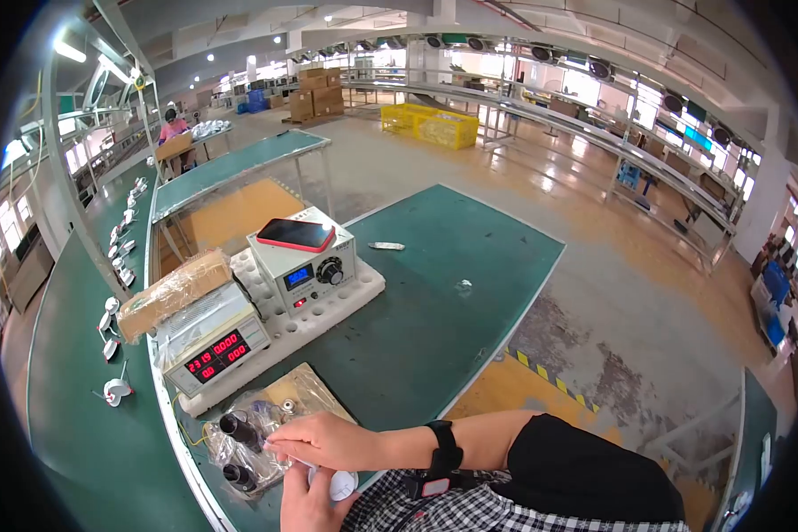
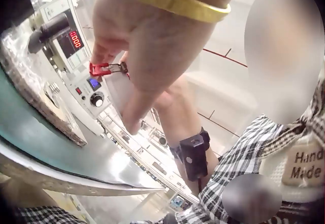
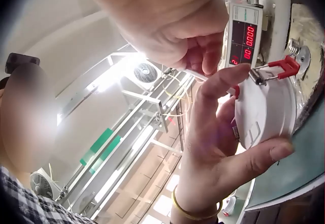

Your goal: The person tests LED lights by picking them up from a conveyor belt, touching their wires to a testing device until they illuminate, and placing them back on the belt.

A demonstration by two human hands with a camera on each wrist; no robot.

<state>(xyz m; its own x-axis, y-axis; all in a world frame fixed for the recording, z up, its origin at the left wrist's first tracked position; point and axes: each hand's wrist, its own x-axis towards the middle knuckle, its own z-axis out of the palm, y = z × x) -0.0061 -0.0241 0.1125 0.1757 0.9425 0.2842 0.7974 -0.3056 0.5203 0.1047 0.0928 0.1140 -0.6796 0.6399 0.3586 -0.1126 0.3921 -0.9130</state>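
My left hand (image 1: 310,507) grips a round white downlight (image 3: 266,109) by its edge, thumb on one side and fingers on the other. Red-tipped spring clips (image 3: 283,68) stick out from the downlight. Close above it, my right hand (image 1: 328,441) is bent over with curled fingers; a thin white piece (image 3: 197,75) shows at its fingertips, its far end hidden by the hand. Just beyond both hands lies a plastic-wrapped board (image 1: 315,390) bearing black cylindrical fittings (image 1: 239,430) and a small metal screw fitting (image 1: 288,406).
Behind the board, a meter with red digits (image 1: 217,355) and a box with a dial (image 1: 306,275) stand on white foam (image 1: 363,288). A red-cased phone (image 1: 295,234) lies on the dial box. Several downlights (image 1: 115,390) line the left bench. The green tabletop (image 1: 443,266) extends right.
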